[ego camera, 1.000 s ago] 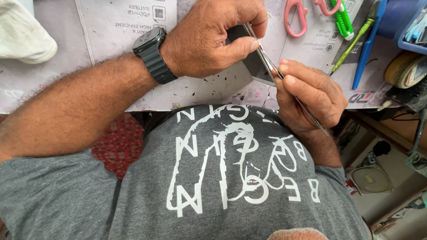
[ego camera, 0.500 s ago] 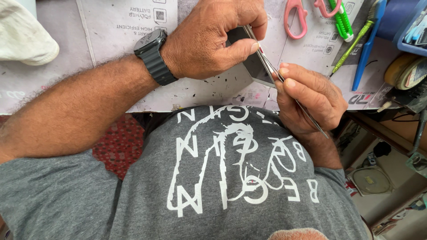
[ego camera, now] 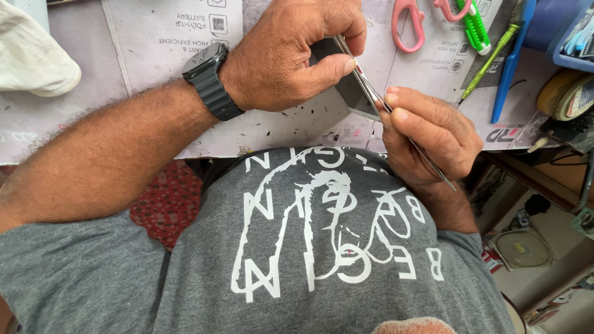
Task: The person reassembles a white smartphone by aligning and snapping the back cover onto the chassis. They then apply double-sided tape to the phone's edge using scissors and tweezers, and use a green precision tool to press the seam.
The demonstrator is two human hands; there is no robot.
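Note:
My left hand (ego camera: 291, 59), with a dark watch (ego camera: 209, 80) on its wrist, grips a thin dark phone (ego camera: 352, 93) held on edge over the workbench. My right hand (ego camera: 427, 133) pinches a slim metal tool (ego camera: 405, 139) like a pen. The tool's tip lies along the phone's silver edge, right by my left thumb. Most of the phone is hidden under my left hand.
The bench (ego camera: 74, 124) is covered with printed paper sheets. Pink-handled scissors (ego camera: 408, 25), a green cutter (ego camera: 473, 28), a green pen (ego camera: 489, 62) and a blue tool (ego camera: 510, 62) lie at the upper right. A white cloth (ego camera: 34, 59) lies upper left. Tape rolls (ego camera: 566, 93) sit far right.
Both hands stay in nearly the same place on the phone. The tool's tip has shifted only slightly along the edge.

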